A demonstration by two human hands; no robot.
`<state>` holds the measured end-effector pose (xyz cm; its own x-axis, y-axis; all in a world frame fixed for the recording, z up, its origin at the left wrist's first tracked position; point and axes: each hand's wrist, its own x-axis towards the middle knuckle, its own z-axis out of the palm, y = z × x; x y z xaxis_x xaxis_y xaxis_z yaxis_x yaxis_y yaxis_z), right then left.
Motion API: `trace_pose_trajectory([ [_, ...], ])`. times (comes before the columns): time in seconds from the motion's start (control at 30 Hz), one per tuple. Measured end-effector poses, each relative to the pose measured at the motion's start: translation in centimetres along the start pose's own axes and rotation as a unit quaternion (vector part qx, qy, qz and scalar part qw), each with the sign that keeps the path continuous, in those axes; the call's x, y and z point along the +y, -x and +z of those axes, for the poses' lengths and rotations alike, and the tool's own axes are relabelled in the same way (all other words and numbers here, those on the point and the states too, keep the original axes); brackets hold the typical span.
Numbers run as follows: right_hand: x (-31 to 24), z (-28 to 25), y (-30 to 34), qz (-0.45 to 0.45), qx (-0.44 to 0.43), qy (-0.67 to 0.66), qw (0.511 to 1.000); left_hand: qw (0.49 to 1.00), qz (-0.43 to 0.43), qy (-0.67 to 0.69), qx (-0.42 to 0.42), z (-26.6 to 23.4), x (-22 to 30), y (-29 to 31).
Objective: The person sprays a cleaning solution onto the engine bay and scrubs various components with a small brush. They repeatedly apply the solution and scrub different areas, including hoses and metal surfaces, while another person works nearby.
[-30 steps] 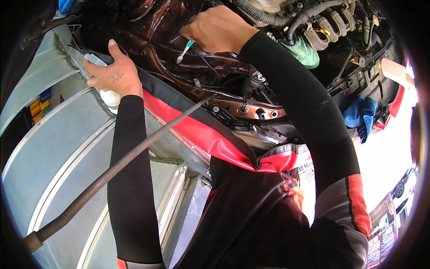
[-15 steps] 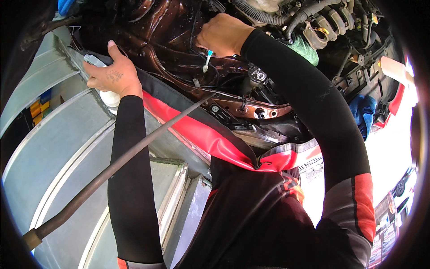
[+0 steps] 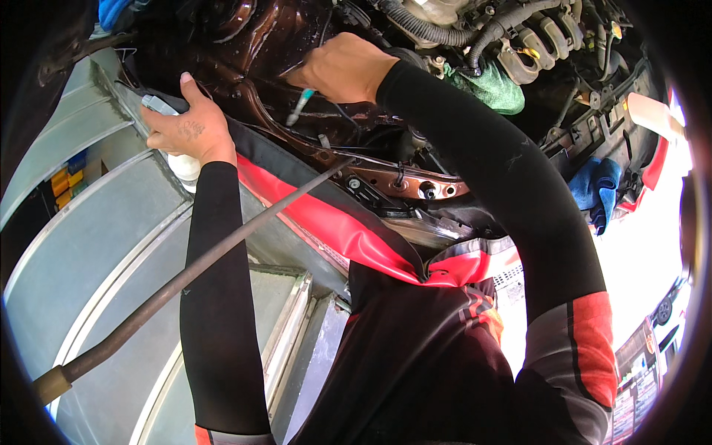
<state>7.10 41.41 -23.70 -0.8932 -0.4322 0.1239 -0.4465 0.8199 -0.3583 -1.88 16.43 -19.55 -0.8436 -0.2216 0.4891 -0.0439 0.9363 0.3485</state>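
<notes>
My right hand (image 3: 343, 68) is closed over the brown painted metal (image 3: 256, 55) of a car's engine bay. Out of its fist sticks a slim teal and whitish stick (image 3: 300, 105) that looks like a toothbrush; its other end is hidden by the hand. Drops of liquid glisten on the brown metal. My left hand (image 3: 189, 126), thumb raised, is wrapped round a white spray bottle (image 3: 183, 169) with a grey head (image 3: 158, 104), held over the car's left side. The bottle is partly covered by the fingers.
A long metal rod (image 3: 208, 259) slants across, its upper end at the front frame. A red and black cover (image 3: 319, 215) drapes the front edge. Hoses (image 3: 426, 28), a green cloth (image 3: 489, 89) and a blue cloth (image 3: 597, 185) lie right. Grey metal panels (image 3: 96, 237) stand left.
My right hand has moved left and slightly down over the brown metal, carrying the toothbrush along. My left hand and the spray bottle have barely moved.
</notes>
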Motion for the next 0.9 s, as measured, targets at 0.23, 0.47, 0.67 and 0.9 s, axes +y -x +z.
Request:
trace_pose_trajectory([
  [0.23, -0.3, 0.1, 0.4, 0.027, -0.003, 0.019, 0.999, 1.000, -0.002, 0.000, 0.003, 0.1, -0.4, 0.1],
  [0.47, 0.2, -0.4, 1.3, -0.007, -0.073, 0.044, 0.996, 1.000, -0.018, 0.000, -0.001, -0.1, 0.0, 0.2],
  [0.67, 0.3, -0.7, 1.7, 0.042, 0.019, 0.014, 0.999, 0.999, -0.035, -0.001, -0.017, -0.4, 0.5, 0.1],
  [0.9, -0.3, -0.3, 2.3, 0.080, 0.008, 0.016, 0.997, 1.000, -0.029, -0.003, -0.011, -0.5, 0.5, 0.2],
])
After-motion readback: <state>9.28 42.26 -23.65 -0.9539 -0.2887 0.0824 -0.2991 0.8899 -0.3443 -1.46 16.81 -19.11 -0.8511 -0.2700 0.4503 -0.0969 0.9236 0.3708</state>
